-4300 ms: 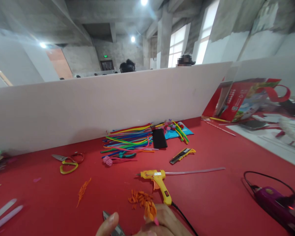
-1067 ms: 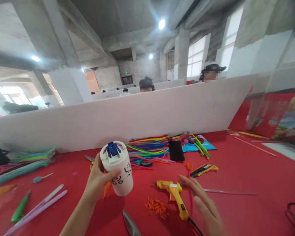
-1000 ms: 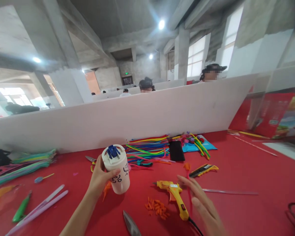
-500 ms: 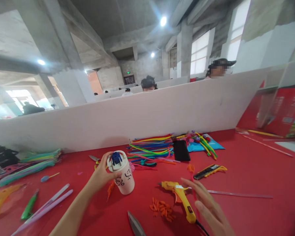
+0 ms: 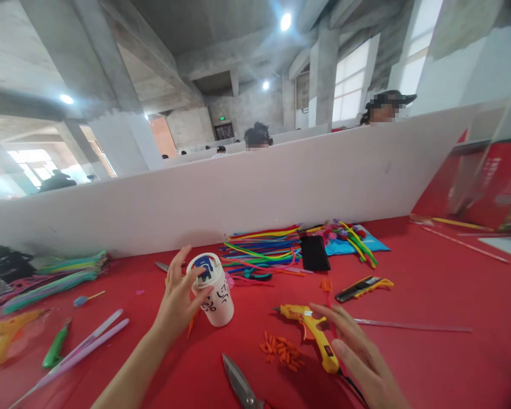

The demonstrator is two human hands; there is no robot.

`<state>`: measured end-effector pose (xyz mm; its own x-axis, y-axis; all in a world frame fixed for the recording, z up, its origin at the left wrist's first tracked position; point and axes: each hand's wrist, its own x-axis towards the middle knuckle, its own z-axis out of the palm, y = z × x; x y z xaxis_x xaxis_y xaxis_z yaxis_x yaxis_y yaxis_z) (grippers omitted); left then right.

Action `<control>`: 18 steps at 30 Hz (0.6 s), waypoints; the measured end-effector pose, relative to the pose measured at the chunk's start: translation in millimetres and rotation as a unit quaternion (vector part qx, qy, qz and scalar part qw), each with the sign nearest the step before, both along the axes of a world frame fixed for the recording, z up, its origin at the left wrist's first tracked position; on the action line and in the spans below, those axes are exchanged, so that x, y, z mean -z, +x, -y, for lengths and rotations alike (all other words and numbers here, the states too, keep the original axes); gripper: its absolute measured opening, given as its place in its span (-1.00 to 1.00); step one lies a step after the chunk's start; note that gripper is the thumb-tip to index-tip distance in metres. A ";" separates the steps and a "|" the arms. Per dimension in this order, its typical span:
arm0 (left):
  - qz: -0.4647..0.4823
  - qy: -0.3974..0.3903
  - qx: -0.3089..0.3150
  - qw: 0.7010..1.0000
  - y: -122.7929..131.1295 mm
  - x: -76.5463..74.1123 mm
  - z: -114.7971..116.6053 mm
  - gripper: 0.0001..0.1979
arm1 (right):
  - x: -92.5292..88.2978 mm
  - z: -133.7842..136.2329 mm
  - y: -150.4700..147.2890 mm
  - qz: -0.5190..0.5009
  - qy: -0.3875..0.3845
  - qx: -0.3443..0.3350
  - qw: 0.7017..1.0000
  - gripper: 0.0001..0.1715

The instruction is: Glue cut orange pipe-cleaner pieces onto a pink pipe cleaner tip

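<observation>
A white cup [image 5: 220, 301] with black writing stands upright, a blue piece [image 5: 205, 267] in its open-rimmed top. My left hand [image 5: 176, 298] is open beside it, fingers spread, with index finger and thumb overlapping the cup's near left side; whether they touch it I cannot tell. My right hand [image 5: 357, 346], at the right of a yellow glue gun [image 5: 317, 335], appears to have a thin red pipe cleaner [image 5: 334, 330] with an orange forked tip [image 5: 326, 285] between its fingers. Part of that stem is hidden by the fingers.
Orange clippings [image 5: 281, 349] lie near the scissors [image 5: 238, 379]. Behind are pipe cleaners [image 5: 259, 250], a black phone [image 5: 315, 253] and a utility knife [image 5: 361, 288]. A second glue gun [image 5: 4, 341] and a green-handled tool [image 5: 56, 346] lie left. A white partition [image 5: 196, 204] bounds the table.
My left hand has loosened from around the cup's top, its fingers now spread. The cup stays upright in place. My right hand has shifted slightly, with the orange tip moving a little left.
</observation>
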<state>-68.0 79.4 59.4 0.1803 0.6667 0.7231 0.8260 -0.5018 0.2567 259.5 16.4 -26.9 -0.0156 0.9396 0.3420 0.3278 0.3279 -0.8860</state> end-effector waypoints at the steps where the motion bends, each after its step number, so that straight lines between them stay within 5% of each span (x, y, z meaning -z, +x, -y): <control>1: -0.037 0.022 0.011 0.999 0.8 2.5 2.6 -0.80 | -1.3 0.2 -1.0 -0.005 -0.001 0.001 1.000 -0.47; 9: -0.050 0.029 0.051 0.997 5.2 21.5 10.7 -0.57 | -11.9 1.8 -8.5 -0.041 -0.020 0.020 0.999 -0.45; 13: 0.177 0.036 -0.047 0.982 16.9 40.1 8.5 -0.23 | -13.7 1.0 -10.3 -0.050 -0.028 0.024 0.998 -0.45; 18: 0.361 -0.165 -0.135 0.908 28.3 53.0 0.4 -0.21 | -16.5 1.3 -9.9 -0.040 -0.035 0.028 0.998 -0.43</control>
<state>-39.7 78.9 6.3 -0.4633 0.8178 0.3415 0.4641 -0.1044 0.8796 249.6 15.1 -10.5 0.0624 0.9597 0.2742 0.2717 0.2480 -0.9299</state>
